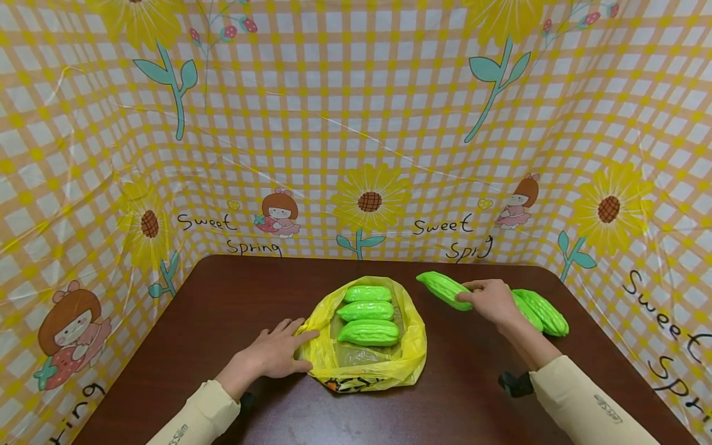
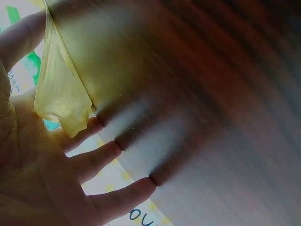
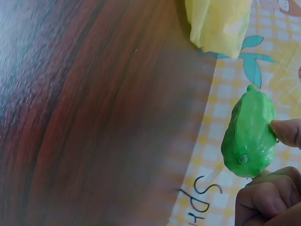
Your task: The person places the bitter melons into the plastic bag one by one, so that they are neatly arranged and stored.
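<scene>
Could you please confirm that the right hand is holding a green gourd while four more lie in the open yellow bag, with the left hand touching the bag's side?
Not quite: three green gourds, not four, lie in the open yellow bag, as the head view shows. The rest is right.

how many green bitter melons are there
6 in view: three bitter melons in the yellow bag, one in the right hand, two on the table at right; others may be hidden.
</scene>
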Demonstrator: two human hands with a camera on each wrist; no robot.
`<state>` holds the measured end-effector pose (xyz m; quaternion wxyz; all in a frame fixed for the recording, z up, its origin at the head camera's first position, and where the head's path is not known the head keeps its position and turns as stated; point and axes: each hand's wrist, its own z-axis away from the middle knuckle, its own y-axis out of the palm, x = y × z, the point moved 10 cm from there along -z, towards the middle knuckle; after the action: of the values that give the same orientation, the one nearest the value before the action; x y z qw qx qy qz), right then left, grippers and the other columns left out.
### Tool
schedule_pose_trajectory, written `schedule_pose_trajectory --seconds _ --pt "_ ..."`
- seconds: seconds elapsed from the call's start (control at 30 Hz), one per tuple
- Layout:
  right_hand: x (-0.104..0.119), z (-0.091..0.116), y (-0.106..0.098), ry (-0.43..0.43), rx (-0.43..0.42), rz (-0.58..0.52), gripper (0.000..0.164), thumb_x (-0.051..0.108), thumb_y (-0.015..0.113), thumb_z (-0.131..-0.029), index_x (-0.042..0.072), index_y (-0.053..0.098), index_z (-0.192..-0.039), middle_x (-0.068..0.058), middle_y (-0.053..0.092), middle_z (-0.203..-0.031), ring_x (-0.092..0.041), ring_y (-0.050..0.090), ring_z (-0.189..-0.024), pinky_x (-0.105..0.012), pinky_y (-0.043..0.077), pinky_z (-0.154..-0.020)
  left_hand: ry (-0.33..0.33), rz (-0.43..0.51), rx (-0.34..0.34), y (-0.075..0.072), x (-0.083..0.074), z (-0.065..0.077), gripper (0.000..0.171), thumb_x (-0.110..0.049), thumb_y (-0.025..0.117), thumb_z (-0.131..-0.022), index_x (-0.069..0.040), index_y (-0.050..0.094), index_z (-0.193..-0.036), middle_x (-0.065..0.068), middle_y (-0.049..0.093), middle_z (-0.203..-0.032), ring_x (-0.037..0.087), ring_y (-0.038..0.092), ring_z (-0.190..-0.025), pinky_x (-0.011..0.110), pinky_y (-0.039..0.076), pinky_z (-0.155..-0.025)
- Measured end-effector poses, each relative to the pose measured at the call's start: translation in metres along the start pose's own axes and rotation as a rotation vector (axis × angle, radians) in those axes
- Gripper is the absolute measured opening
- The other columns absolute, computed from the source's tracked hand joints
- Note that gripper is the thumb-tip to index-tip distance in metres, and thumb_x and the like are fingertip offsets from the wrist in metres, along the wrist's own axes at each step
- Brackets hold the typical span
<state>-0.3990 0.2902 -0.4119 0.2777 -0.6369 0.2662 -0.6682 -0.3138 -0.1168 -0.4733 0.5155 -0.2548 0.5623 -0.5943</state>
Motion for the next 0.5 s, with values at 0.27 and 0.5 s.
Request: schedule_pose_trajectory --seconds 0.27,0.5 --pt "0.023 0.008 0.006 -0.058 0.036 -0.036 0.050 0.026 0.071 -0.092 -0.003 0.064 -0.132 0.009 0.024 -0.051 -0.010 0.023 -0.048 -0.030 0.031 -0.049 0.000 -0.001 0.001 0.001 0.001 0.000 0.067 -0.050 0.067 -0.094 -0.030 0.044 -0.153 0.012 0.027 -0.165 0.038 0.027 -0.150 0.071 0.028 -0.109" --pt "0.046 0.020 0.013 -0.108 0.067 -0.033 0.048 0.022 0.072 -0.091 -0.002 0.064 -0.131 0.007 0.019 -0.053 -0.011 0.017 -0.048 -0.030 0.028 -0.048 0.000 -0.004 -0.002 0.001 0.001 0.000 0.067 -0.050 0.067 -0.094 -0.030 0.044 -0.153 0.012 0.028 -0.164 0.039 0.027 -0.150 0.071 0.028 -0.109"
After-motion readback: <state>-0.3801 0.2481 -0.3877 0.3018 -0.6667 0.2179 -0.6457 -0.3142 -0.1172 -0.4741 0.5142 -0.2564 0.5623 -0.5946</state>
